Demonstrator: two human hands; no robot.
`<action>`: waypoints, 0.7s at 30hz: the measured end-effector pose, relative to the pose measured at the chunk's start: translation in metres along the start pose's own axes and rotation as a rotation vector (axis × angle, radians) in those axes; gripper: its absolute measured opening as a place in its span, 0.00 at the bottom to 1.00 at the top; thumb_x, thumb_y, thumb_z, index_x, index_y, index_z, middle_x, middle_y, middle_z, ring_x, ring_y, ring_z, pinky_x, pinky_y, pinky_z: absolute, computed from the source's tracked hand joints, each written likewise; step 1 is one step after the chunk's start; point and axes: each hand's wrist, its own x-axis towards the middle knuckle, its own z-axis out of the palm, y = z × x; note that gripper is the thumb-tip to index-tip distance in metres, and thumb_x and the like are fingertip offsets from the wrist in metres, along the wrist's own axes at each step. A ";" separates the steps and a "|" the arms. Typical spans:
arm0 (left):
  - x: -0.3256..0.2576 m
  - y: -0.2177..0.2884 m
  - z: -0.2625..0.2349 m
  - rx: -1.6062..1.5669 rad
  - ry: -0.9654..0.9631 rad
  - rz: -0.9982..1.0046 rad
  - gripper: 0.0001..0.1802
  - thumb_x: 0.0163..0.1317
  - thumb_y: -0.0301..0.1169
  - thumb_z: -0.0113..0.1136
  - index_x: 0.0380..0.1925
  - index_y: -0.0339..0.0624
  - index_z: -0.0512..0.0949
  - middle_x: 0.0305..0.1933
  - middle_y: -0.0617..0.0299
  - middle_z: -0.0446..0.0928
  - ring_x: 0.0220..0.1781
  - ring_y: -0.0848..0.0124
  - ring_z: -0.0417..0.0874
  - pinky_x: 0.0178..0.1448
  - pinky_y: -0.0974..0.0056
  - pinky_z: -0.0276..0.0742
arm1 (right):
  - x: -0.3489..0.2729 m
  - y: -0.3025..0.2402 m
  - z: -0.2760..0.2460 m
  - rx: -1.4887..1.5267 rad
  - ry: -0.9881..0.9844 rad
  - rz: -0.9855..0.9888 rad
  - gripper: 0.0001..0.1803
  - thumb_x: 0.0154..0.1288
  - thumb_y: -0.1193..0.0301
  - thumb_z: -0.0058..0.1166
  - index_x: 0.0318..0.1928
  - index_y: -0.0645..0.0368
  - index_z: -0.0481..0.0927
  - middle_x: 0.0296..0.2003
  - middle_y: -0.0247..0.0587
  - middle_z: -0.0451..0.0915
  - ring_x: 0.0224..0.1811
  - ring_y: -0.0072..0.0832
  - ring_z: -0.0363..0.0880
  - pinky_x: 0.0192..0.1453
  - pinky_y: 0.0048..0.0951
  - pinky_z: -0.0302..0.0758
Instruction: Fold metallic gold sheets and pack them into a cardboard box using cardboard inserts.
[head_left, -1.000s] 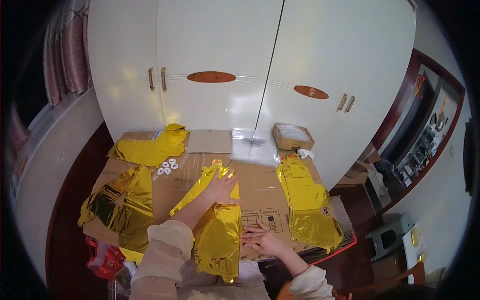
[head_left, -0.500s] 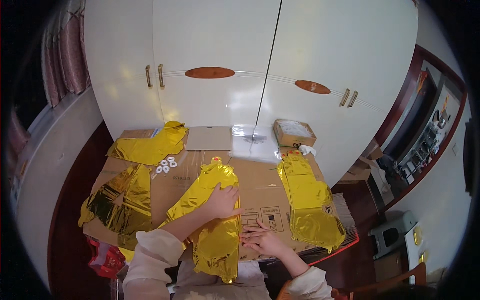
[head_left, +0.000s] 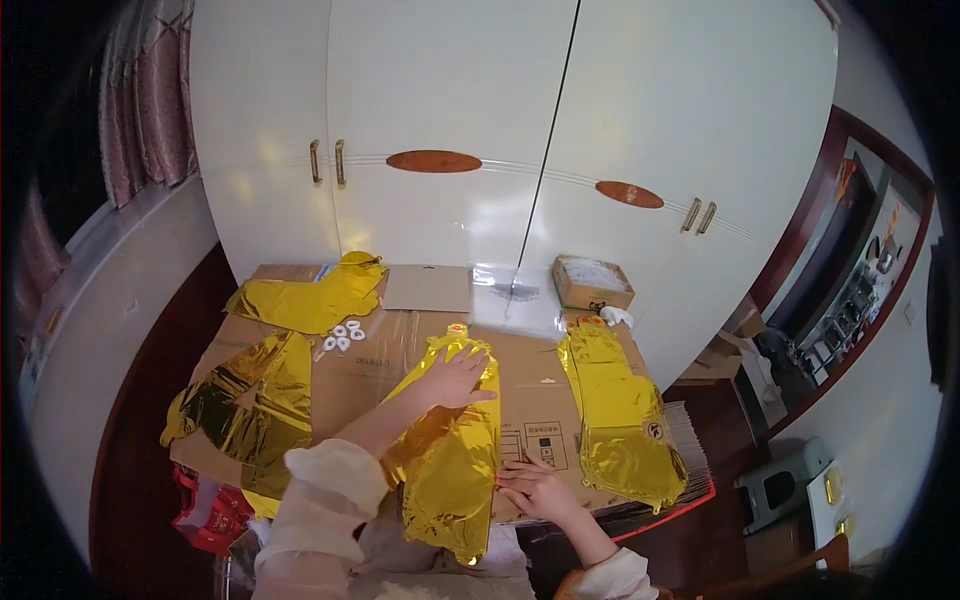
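Note:
A deflated gold foil balloon [head_left: 440, 490] lies lengthwise before me on cardboard, its near end hanging past the front edge. My left hand [head_left: 452, 380] rests flat on its upper part, fingers spread, just below a small red mark at the far tip. Beside the foil's right edge, my right hand [head_left: 537, 490] lies low over the cardboard with fingers stretched left, their tips touching that edge. My left forearm hides part of the foil's left side. Another flat gold foil balloon [head_left: 625, 420] lies to the right.
More gold foil pieces lie at left [head_left: 265, 400] and back left [head_left: 310, 300]. Several small white rings [head_left: 343, 336] sit near them. Behind are a grey-brown card [head_left: 428, 288], clear plastic sheets [head_left: 515, 300] and a small carton [head_left: 593, 283]. White cabinets [head_left: 430, 80] stand behind the cardboard-covered table.
My left hand has slid toward the foil's far end. The foil's left side looks narrower, drawn inward. My right hand stays by the right edge, its fingers closer together. The view has shifted slightly.

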 end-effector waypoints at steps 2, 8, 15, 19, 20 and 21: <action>-0.024 -0.002 -0.030 0.077 0.020 0.049 0.44 0.65 0.65 0.42 0.64 0.36 0.66 0.69 0.51 0.65 0.73 0.54 0.61 0.68 0.38 0.61 | -0.005 0.002 -0.004 0.004 0.027 0.001 0.11 0.65 0.64 0.58 0.43 0.55 0.86 0.46 0.36 0.85 0.58 0.31 0.78 0.73 0.47 0.62; -0.152 -0.005 -0.065 -0.017 -0.080 -0.360 0.41 0.58 0.60 0.59 0.56 0.32 0.70 0.58 0.46 0.72 0.62 0.51 0.71 0.62 0.46 0.68 | 0.014 -0.014 -0.025 0.075 0.116 -0.043 0.12 0.63 0.66 0.59 0.45 0.56 0.84 0.47 0.40 0.83 0.55 0.37 0.79 0.71 0.49 0.64; -0.219 0.017 -0.048 -0.026 -0.081 -0.727 0.46 0.50 0.63 0.64 0.53 0.31 0.70 0.59 0.43 0.68 0.63 0.47 0.68 0.62 0.45 0.68 | 0.095 -0.042 0.003 -0.097 -0.040 -0.195 0.22 0.65 0.58 0.54 0.57 0.50 0.77 0.60 0.39 0.74 0.66 0.37 0.68 0.70 0.55 0.60; -0.235 0.013 -0.033 -0.023 0.057 -0.757 0.43 0.46 0.63 0.67 0.46 0.34 0.72 0.53 0.47 0.69 0.57 0.50 0.70 0.56 0.46 0.70 | 0.109 -0.036 0.027 -0.192 -0.155 -0.249 0.22 0.66 0.54 0.52 0.59 0.43 0.77 0.63 0.33 0.72 0.69 0.35 0.64 0.69 0.62 0.57; -0.237 0.013 -0.029 -0.016 0.087 -0.746 0.41 0.46 0.63 0.68 0.43 0.35 0.73 0.51 0.48 0.69 0.55 0.51 0.71 0.55 0.47 0.70 | 0.107 -0.033 0.030 -0.197 -0.159 -0.239 0.22 0.66 0.54 0.52 0.59 0.42 0.77 0.63 0.33 0.71 0.69 0.35 0.64 0.69 0.64 0.56; -0.239 0.012 -0.025 -0.009 0.117 -0.736 0.39 0.46 0.62 0.68 0.41 0.36 0.74 0.49 0.49 0.70 0.54 0.52 0.71 0.53 0.48 0.70 | 0.104 -0.031 0.032 -0.201 -0.163 -0.229 0.22 0.67 0.53 0.51 0.59 0.41 0.77 0.64 0.32 0.71 0.70 0.35 0.64 0.69 0.65 0.55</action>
